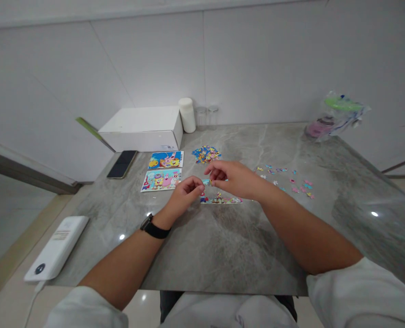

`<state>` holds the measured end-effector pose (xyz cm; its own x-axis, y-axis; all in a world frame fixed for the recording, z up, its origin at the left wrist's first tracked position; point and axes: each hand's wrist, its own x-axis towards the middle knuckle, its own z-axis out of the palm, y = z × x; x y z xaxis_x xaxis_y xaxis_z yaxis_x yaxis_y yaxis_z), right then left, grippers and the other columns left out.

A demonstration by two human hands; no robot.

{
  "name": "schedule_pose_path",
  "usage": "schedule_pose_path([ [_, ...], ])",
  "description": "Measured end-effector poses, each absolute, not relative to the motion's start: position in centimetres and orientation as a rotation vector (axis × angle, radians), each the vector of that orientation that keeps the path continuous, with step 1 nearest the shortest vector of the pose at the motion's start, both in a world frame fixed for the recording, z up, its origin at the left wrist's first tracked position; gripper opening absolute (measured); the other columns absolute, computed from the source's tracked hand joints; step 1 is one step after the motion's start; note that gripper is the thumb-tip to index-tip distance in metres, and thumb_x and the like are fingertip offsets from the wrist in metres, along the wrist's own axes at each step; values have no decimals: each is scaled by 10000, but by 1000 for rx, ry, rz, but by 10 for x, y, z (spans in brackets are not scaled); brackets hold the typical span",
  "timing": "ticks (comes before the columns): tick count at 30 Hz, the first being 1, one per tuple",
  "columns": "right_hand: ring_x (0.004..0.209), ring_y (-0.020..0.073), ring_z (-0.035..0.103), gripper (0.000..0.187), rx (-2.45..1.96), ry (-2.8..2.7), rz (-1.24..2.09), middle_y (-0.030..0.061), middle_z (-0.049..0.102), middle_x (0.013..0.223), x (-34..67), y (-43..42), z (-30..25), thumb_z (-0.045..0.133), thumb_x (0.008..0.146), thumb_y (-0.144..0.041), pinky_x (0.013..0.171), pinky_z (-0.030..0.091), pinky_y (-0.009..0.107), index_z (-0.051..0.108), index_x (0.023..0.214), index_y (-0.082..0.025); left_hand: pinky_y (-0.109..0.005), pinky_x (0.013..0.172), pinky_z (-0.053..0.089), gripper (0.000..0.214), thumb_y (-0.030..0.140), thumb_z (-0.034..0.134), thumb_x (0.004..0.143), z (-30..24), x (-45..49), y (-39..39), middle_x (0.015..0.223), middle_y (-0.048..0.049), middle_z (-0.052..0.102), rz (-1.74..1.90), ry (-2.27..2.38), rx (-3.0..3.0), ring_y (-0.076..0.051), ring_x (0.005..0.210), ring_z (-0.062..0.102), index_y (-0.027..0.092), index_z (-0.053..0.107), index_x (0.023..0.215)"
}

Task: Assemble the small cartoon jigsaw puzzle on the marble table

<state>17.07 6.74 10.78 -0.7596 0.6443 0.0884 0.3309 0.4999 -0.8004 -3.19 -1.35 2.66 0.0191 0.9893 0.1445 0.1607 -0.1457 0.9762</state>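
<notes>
A partly assembled jigsaw puzzle lies on the grey table under my hands, which hide much of it. My left hand is at its left edge with fingers curled and thumb against them; what they hold, if anything, is hidden. Over the puzzle's upper part, my right hand bends its fingers toward the thumb, and a small coloured puzzle piece seems to show at the tips. Loose puzzle pieces are scattered to the right. Behind the hands is a heap of mixed pieces. Two cartoon picture cards lie on the left.
A phone lies left of the cards, and a white power bank with a cable is at the left edge. At the back stand a white box, a white bottle and two clear glasses. A plastic-wrapped item sits back right.
</notes>
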Motion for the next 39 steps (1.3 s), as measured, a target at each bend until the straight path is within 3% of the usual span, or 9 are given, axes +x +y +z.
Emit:
schedule_pose_path([
  [13,786,143,669,171,-824,-2272,1283,7,723,856,157,80,73,694,821,-102,752,534,276,706,966,-193,-249,621,389,345,498,746,864,16,-32,-9,723,20,567,1228,1242,1373,-112,650,483,178,621,834],
  [28,794,147,675,172,-822,-2312,1330,10,737,859,157,82,69,702,816,-118,756,532,279,725,974,-184,-241,605,393,429,579,754,839,17,-29,-8,712,25,563,1169,1259,1395,-107,640,489,177,604,814],
  [39,752,153,610,138,-998,-2288,1051,15,707,835,182,104,87,660,887,-273,723,459,285,739,963,-190,-237,612,393,304,464,739,882,10,-33,-7,707,30,573,1250,1339,1330,-103,633,490,174,654,851],
])
